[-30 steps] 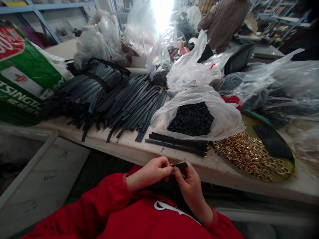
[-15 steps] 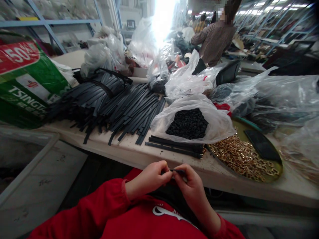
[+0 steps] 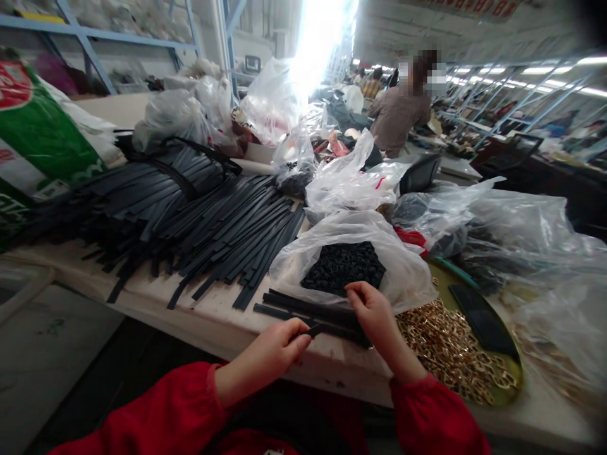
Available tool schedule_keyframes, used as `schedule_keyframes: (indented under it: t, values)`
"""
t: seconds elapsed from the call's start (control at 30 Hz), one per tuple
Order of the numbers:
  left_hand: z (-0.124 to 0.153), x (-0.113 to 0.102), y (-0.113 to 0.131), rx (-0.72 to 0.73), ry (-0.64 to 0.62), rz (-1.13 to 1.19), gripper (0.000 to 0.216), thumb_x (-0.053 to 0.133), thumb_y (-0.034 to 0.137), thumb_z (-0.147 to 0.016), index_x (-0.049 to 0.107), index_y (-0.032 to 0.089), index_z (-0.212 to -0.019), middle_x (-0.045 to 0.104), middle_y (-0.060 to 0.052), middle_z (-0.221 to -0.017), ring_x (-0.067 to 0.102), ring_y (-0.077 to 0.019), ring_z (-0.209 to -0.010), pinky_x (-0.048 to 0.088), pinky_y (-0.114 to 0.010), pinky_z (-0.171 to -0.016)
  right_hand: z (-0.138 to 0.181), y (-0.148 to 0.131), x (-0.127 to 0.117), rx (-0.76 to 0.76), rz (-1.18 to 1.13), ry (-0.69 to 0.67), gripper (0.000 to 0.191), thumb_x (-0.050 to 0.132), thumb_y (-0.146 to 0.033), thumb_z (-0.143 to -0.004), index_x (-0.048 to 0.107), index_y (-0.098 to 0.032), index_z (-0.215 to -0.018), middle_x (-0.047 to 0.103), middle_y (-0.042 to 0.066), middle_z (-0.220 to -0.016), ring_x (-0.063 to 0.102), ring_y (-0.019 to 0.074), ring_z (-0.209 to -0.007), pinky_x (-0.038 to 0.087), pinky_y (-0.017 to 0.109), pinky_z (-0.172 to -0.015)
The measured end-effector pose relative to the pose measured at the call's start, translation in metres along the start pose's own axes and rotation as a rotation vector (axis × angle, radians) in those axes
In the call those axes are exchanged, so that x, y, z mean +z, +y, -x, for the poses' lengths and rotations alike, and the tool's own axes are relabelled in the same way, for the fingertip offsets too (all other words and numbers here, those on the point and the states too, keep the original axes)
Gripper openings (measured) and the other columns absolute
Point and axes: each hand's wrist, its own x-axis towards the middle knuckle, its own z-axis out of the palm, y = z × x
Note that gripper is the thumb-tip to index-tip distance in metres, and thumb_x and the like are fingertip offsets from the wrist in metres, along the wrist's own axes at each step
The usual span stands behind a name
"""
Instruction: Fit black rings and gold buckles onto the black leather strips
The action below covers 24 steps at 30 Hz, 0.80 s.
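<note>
My left hand (image 3: 279,344) pinches a black strap (image 3: 317,330) near its end, over the table's front edge. At the front of an open plastic bag (image 3: 410,278) is my right hand (image 3: 372,309); thumb and fingertips are closed at the heap of small black loop-like pieces (image 3: 339,268) inside. Whether a piece is between those fingertips I cannot make out. Just behind my hands, several black straps (image 3: 289,303) lie side by side on the table, partly covered by my right hand. To the right, gold-coloured metal buckles (image 3: 450,347) fill part of a round yellow tray (image 3: 515,385).
A large pile of black straps (image 3: 227,234) spreads over the left of the table (image 3: 199,316). A dark phone-like slab (image 3: 481,322) rests in the tray. Clear plastic bags (image 3: 521,221) crowd the back and right. A person (image 3: 398,117) is farther off.
My right hand has left my left hand and moved up to the bag of black pieces. My left hand has shifted slightly left and down, still with the strap. The view has tilted up.
</note>
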Motion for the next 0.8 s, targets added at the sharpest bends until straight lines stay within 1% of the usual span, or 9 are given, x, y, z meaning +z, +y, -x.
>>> schedule_keyframes:
  t: [0.07,0.13,0.2,0.3,0.47,0.57,0.67,0.73,0.8]
  values:
    - [-0.007,-0.005,0.000,-0.011,0.022,0.013,0.020,0.039,0.030,-0.083,0.053,0.015,-0.079,0.049,0.004,-0.063,0.048,-0.0107,-0.059,0.036,-0.020,-0.054,-0.030,0.007,0.000,-0.022,0.283,-0.056,0.019,0.042,-0.018,-0.082,0.058,-0.017,-0.090,0.061,0.008,-0.092,0.057,0.0179,-0.085,0.040,0.027,-0.071]
    - [-0.011,-0.009,0.000,-0.020,0.020,0.028,0.020,0.040,0.031,-0.083,0.052,0.016,-0.079,0.048,0.004,-0.064,0.048,-0.0108,-0.060,0.036,-0.020,-0.055,-0.047,0.009,0.004,-0.019,0.390,-0.128,0.017,0.045,-0.016,-0.079,0.060,-0.017,-0.086,0.061,0.009,-0.090,0.058,0.0196,-0.082,0.038,0.028,-0.067]
    - [-0.014,-0.011,-0.001,-0.039,0.014,0.038,0.020,0.040,0.031,-0.083,0.052,0.016,-0.079,0.048,0.004,-0.064,0.048,-0.0110,-0.060,0.035,-0.020,-0.054,-0.054,0.009,0.009,-0.013,0.421,-0.165,0.015,0.046,-0.017,-0.078,0.061,-0.017,-0.082,0.061,0.009,-0.085,0.059,0.0206,-0.077,0.037,0.028,-0.063]
    - [-0.017,-0.011,-0.004,-0.051,0.019,0.029,0.019,0.040,0.029,-0.082,0.053,0.016,-0.079,0.048,0.004,-0.064,0.047,-0.0110,-0.060,0.034,-0.020,-0.054,-0.051,0.008,0.013,-0.014,0.449,-0.195,0.014,0.047,-0.016,-0.078,0.060,-0.017,-0.082,0.061,0.009,-0.086,0.059,0.0214,-0.077,0.036,0.028,-0.062]
    - [-0.016,-0.007,-0.006,-0.009,0.041,-0.016,0.018,0.040,0.029,-0.082,0.051,0.016,-0.075,0.047,0.005,-0.061,0.046,-0.0107,-0.059,0.032,-0.020,-0.053,-0.048,0.011,0.014,0.012,0.398,-0.147,0.013,0.046,-0.015,-0.078,0.060,-0.016,-0.079,0.060,0.011,-0.087,0.059,0.0219,-0.080,0.038,0.029,-0.067]
    - [-0.008,-0.008,-0.002,0.009,0.076,-0.031,0.018,0.039,0.028,-0.082,0.051,0.016,-0.075,0.047,0.005,-0.061,0.046,-0.0104,-0.058,0.033,-0.020,-0.054,-0.046,0.011,0.007,0.024,0.294,-0.073,0.011,0.048,-0.014,-0.076,0.058,-0.015,-0.079,0.061,0.011,-0.089,0.058,0.0215,-0.084,0.039,0.031,-0.073]
    - [0.000,-0.010,0.005,0.028,0.142,-0.048,0.020,0.039,0.029,-0.083,0.052,0.016,-0.076,0.048,0.004,-0.061,0.046,-0.0104,-0.058,0.032,-0.020,-0.053,-0.029,0.003,-0.004,0.027,0.151,-0.017,0.014,0.045,-0.023,-0.080,0.055,-0.015,-0.087,0.062,0.008,-0.086,0.059,0.0182,-0.080,0.043,0.030,-0.072]
    - [0.003,-0.010,0.010,0.062,0.193,-0.073,0.021,0.040,0.031,-0.084,0.053,0.016,-0.075,0.049,0.004,-0.062,0.045,-0.0103,-0.058,0.032,-0.020,-0.053,-0.009,-0.008,-0.007,0.071,-0.134,-0.051,0.018,0.045,-0.032,-0.082,0.052,-0.017,-0.089,0.064,0.005,-0.080,0.059,0.0156,-0.069,0.045,0.028,-0.065]
    - [0.003,-0.008,0.015,0.105,0.242,-0.089,0.023,0.041,0.033,-0.084,0.054,0.016,-0.075,0.050,0.004,-0.062,0.045,-0.0101,-0.057,0.031,-0.020,-0.052,0.015,-0.023,-0.006,0.170,-0.586,-0.125,0.022,0.053,-0.038,-0.077,0.050,-0.019,-0.086,0.064,0.003,-0.074,0.057,0.0132,-0.060,0.045,0.026,-0.058]
